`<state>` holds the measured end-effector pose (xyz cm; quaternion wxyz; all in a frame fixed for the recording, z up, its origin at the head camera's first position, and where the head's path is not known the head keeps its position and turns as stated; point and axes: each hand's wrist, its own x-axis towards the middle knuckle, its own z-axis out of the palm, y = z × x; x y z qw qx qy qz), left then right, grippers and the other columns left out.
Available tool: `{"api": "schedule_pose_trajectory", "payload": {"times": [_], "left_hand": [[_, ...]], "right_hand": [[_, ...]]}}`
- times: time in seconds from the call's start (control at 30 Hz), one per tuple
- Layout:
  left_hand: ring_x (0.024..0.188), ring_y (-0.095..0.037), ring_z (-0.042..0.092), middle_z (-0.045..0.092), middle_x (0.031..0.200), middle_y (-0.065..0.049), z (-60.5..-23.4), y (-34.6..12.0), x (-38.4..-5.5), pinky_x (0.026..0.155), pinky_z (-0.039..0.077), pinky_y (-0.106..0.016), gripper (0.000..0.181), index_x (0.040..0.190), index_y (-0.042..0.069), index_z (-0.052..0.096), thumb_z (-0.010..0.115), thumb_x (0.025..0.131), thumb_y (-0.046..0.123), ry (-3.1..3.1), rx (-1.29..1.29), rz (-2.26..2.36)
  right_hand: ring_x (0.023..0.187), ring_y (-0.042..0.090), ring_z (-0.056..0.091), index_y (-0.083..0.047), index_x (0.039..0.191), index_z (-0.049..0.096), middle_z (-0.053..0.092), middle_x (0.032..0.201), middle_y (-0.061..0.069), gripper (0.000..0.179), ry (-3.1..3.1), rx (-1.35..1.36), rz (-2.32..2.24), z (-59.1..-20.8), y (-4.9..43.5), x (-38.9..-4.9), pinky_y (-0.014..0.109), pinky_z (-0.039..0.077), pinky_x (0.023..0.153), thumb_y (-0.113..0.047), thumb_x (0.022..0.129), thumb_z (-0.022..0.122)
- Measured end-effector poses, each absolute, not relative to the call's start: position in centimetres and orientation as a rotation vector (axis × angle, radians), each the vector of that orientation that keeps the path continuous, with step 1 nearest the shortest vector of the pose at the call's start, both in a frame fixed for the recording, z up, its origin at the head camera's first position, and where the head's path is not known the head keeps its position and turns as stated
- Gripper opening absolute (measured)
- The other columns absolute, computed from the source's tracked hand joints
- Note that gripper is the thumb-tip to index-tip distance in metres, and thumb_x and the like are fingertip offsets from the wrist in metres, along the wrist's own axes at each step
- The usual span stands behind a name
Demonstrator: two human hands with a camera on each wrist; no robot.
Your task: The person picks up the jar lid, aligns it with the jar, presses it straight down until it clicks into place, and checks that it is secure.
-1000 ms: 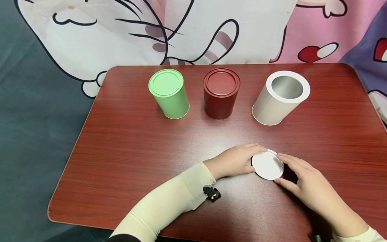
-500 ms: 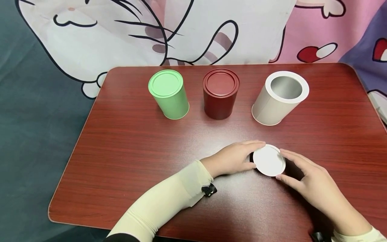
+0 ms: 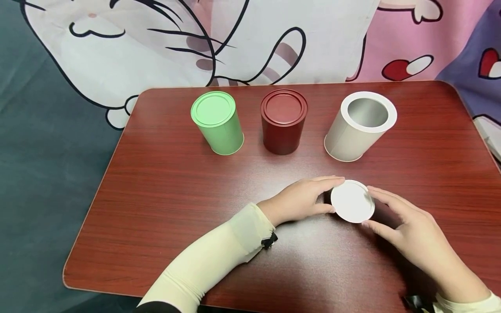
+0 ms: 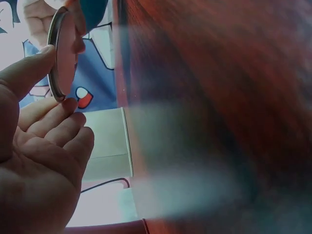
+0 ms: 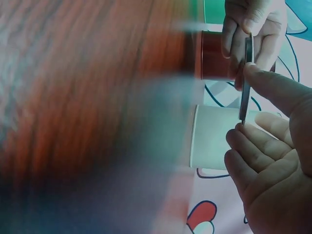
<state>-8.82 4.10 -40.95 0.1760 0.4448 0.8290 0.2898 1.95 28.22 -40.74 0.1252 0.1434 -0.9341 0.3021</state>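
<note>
A round white lid (image 3: 353, 201) is held between my two hands, above the table in front of the white can (image 3: 346, 134). My left hand (image 3: 298, 200) pinches its left rim, thumb on the near side and fingertips on the far side. On the opposite rim my right hand (image 3: 416, 232) holds it the same way. The left wrist view has the lid (image 4: 66, 58) almost edge-on at the thumb and fingertips. In the right wrist view the lid (image 5: 246, 92) is a thin upright strip. The white can stands without a lid, its hollow inside showing.
A lidded dark red can (image 3: 283, 134) and a lidded green can (image 3: 225, 137) stand left of the white can along the far side of the reddish wooden table (image 3: 156, 208). Behind the table hangs a cartoon-printed cloth (image 3: 270, 39).
Both hands have carried the lid a little away from the body and slightly right, toward the white can. The cans have stayed in place on the table.
</note>
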Motion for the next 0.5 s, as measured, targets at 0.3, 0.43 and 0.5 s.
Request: {"api": "schedule_pose_trajectory", "payload": {"times": [0.3, 0.43, 0.5], "left_hand": [[0.143, -0.001, 0.035, 0.043, 0.157, 0.001, -40.9, 4.1, -9.0, 0.113, 0.020, -0.010, 0.069, 0.154, 0.012, 0.041, 0.071, 0.095, 0.030, 2.359, 1.260, 0.903], [0.142, -0.002, 0.037, 0.045, 0.155, 0.001, -40.7, 4.1, -9.1, 0.113, 0.022, -0.010, 0.067, 0.153, 0.010, 0.043, 0.072, 0.094, 0.028, 2.340, 1.265, 0.976], [0.142, -0.002, 0.037, 0.045, 0.155, 0.001, -40.5, 4.1, -9.1, 0.113, 0.022, -0.010, 0.067, 0.153, 0.010, 0.043, 0.072, 0.094, 0.028, 2.338, 1.276, 0.984]], "right_hand": [[0.125, -0.015, 0.046, -0.011, 0.136, 0.064, 0.066, 0.130, 0.009, 0.071, -2.677, 0.449, 0.887, -39.9, 28.8, 1.7, 0.001, 0.031, 0.100, -0.026, 0.072, 0.091], [0.125, -0.015, 0.046, -0.011, 0.135, 0.064, 0.065, 0.131, 0.008, 0.073, -2.669, 0.444, 0.889, -39.6, 28.8, 1.6, 0.001, 0.032, 0.099, -0.020, 0.068, 0.092], [0.125, -0.014, 0.046, -0.011, 0.135, 0.065, 0.065, 0.132, 0.007, 0.073, -2.665, 0.442, 0.886, -39.5, 28.9, 1.6, 0.001, 0.032, 0.100, -0.021, 0.068, 0.092]]}}
